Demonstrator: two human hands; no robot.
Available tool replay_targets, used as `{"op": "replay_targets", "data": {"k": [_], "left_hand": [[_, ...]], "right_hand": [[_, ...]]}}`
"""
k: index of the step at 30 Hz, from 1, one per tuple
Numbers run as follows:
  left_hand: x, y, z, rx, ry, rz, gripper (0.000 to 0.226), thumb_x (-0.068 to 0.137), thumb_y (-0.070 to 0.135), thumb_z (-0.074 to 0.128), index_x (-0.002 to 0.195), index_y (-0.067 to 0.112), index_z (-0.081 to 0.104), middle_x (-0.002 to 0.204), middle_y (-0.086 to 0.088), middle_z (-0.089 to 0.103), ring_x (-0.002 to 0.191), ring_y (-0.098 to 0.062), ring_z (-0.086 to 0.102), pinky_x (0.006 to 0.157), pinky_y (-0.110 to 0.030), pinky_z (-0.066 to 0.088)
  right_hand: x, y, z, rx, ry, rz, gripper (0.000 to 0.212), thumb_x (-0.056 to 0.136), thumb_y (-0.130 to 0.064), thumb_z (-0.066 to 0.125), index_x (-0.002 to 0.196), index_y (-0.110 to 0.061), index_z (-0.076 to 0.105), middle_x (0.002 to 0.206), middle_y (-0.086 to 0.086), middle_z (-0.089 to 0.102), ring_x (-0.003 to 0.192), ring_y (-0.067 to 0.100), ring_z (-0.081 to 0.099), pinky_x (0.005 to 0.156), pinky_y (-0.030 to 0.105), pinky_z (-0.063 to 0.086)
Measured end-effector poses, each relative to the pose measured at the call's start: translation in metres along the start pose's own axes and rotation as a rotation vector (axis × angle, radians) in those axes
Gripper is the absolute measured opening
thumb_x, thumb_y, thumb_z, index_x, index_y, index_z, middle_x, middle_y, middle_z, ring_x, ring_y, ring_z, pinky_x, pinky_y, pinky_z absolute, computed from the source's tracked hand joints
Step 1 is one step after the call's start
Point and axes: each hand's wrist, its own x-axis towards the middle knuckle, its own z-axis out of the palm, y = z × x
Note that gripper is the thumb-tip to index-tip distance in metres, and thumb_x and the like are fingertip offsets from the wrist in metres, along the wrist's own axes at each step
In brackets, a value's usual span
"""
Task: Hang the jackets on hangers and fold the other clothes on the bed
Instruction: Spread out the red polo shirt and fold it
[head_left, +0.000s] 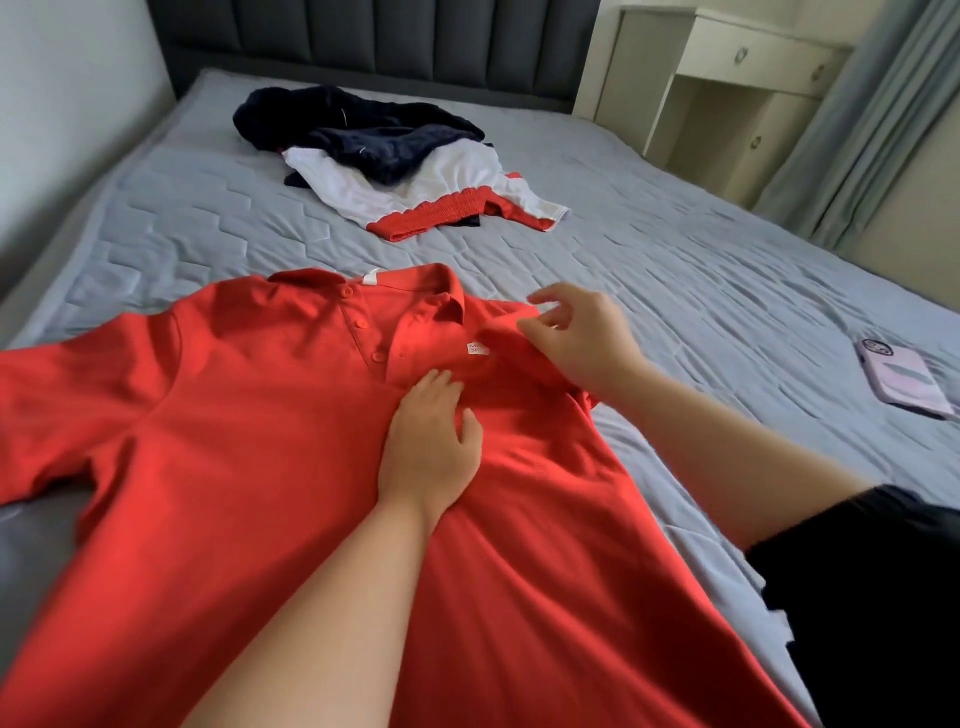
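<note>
Bed (675, 291): grey quilted cover, everything lies on it.
Red polo shirt (234, 441): spread front-up on near side, collar twd headboard. Sleeve on person's R looks folded in, L sleeve out flat.
Clothes pile (395, 156): dark + white/red, unfolded, further up bed, well apart from shirt.
L hand (431, 441): flat, fingers straight, pressing chest below placket.
R hand (576, 338): fingers loose and apart at shoulder, no clear grip.
Phone (904, 382): near R edge.
Step, prob: folding polo, early.
Next: fold other sleeve in w/ L palm as anchor, smooth creases.

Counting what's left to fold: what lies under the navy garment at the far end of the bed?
A white garment with red trim pokes out from beneath the navy garment. Whatever else lies beneath is covered.
</note>
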Motion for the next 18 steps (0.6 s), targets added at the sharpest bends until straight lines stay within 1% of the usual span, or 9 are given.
{"op": "replay_targets", "data": {"k": [2, 4, 5, 7, 9, 12, 15, 16, 18], "left_hand": [[0.000, 0.000, -0.002, -0.089, 0.039, -0.071, 0.046, 0.086, 0.008, 0.052, 0.131, 0.000, 0.053, 0.135, -0.016, 0.054, 0.129, -0.027, 0.047, 0.109, -0.029, 0.029], [0.001, 0.001, -0.002, -0.088, 0.036, -0.092, 0.061, 0.082, 0.004, 0.054, 0.141, 0.006, 0.041, 0.137, -0.012, 0.051, 0.127, -0.025, 0.047, 0.104, -0.028, 0.031], [0.002, 0.001, -0.001, -0.073, 0.030, -0.095, 0.067, 0.080, 0.004, 0.054, 0.145, 0.009, 0.036, 0.138, -0.011, 0.051, 0.126, -0.025, 0.047, 0.102, -0.029, 0.032], [0.002, 0.001, -0.001, -0.034, 0.017, -0.094, 0.075, 0.078, 0.005, 0.054, 0.148, 0.014, 0.029, 0.135, -0.010, 0.052, 0.123, -0.026, 0.048, 0.098, -0.031, 0.034], [0.002, 0.001, 0.000, -0.001, 0.007, -0.100, 0.076, 0.079, 0.008, 0.055, 0.149, 0.018, 0.027, 0.128, -0.010, 0.056, 0.118, -0.026, 0.051, 0.095, -0.034, 0.037], [0.009, 0.001, 0.000, -0.120, 0.007, -0.286, 0.068, 0.082, 0.014, 0.055, 0.146, 0.023, 0.034, 0.110, -0.001, 0.064, 0.109, -0.023, 0.056, 0.089, -0.027, 0.038], [0.030, 0.000, 0.000, -0.389, 0.025, -0.572, 0.041, 0.090, 0.021, 0.050, 0.130, 0.016, 0.055, 0.087, 0.008, 0.063, 0.105, -0.024, 0.057, 0.076, -0.021, 0.032], [0.036, 0.000, 0.001, -0.414, -0.023, -0.593, 0.034, 0.092, 0.027, 0.049, 0.122, 0.014, 0.061, 0.087, 0.006, 0.063, 0.102, -0.024, 0.057, 0.076, -0.022, 0.032], [0.046, 0.005, 0.003, -0.414, -0.141, -0.597, 0.039, 0.095, 0.042, 0.045, 0.104, 0.011, 0.067, 0.082, 0.003, 0.061, 0.093, -0.022, 0.055, 0.076, -0.027, 0.033]], "right_hand": [[-0.013, 0.004, 0.003, 0.098, 0.087, 0.020, 0.014, 0.085, -0.024, 0.062, 0.098, -0.022, 0.069, 0.071, -0.017, 0.064, 0.069, 0.002, 0.059, 0.067, 0.013, 0.043], [-0.022, 0.015, 0.002, 0.188, 0.247, 0.201, 0.013, 0.084, -0.020, 0.055, 0.092, -0.021, 0.065, 0.077, -0.011, 0.062, 0.074, 0.007, 0.059, 0.068, 0.018, 0.045], [-0.025, 0.020, 0.002, 0.288, 0.260, 0.350, 0.010, 0.081, -0.017, 0.051, 0.085, -0.020, 0.059, 0.073, -0.004, 0.060, 0.070, 0.013, 0.060, 0.060, 0.022, 0.046], [-0.030, 0.027, 0.006, 0.580, 0.186, 0.722, 0.009, 0.077, -0.006, 0.043, 0.075, -0.013, 0.049, 0.053, 0.003, 0.049, 0.041, 0.014, 0.049, 0.039, 0.019, 0.034], [-0.042, 0.034, 0.006, 0.746, 0.070, 0.898, 0.014, 0.075, 0.003, 0.044, 0.067, -0.008, 0.047, 0.048, 0.004, 0.042, 0.039, 0.015, 0.038, 0.043, 0.020, 0.029], [-0.053, 0.041, 0.011, 0.777, 0.000, 0.889, 0.015, 0.071, 0.003, 0.050, 0.070, -0.011, 0.054, 0.068, 0.007, 0.047, 0.052, 0.018, 0.039, 0.052, 0.026, 0.030], [-0.058, 0.043, 0.022, 0.773, -0.012, 0.720, 0.012, 0.074, -0.002, 0.063, 0.073, -0.014, 0.067, 0.072, 0.012, 0.065, 0.063, 0.027, 0.059, 0.062, 0.034, 0.049], [-0.060, 0.045, 0.027, 0.728, 0.004, 0.679, 0.006, 0.075, -0.009, 0.069, 0.079, -0.014, 0.068, 0.079, 0.011, 0.070, 0.072, 0.028, 0.065, 0.071, 0.039, 0.053], [-0.062, 0.051, 0.036, 0.578, 0.053, 0.618, 0.020, 0.076, -0.022, 0.075, 0.093, -0.015, 0.069, 0.091, 0.008, 0.072, 0.086, 0.024, 0.068, 0.081, 0.039, 0.053]]}}
